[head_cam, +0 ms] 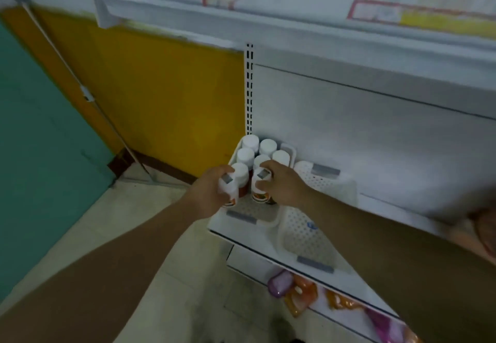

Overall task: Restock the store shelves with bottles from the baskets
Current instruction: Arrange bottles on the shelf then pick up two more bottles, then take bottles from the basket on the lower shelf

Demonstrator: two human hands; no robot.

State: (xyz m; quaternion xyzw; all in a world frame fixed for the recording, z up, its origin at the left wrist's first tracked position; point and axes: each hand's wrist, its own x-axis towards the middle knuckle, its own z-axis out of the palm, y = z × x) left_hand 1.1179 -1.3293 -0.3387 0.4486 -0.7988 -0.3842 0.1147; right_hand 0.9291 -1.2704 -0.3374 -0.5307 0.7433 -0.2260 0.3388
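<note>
Two bare forearms reaching up from 6 and 5 o'clock. Left hand curled round a white-capped bottle; right hand gripping a second bottle, both at the near end of a white perforated basket on the shelf. More white caps packed behind, toward 12. Orange labels, print blurred, unreadable. Second basket at 3 o'clock. Shelf-edge tags at 1, illegible.

hands: left, right | each grips bottle | over white basket
</note>
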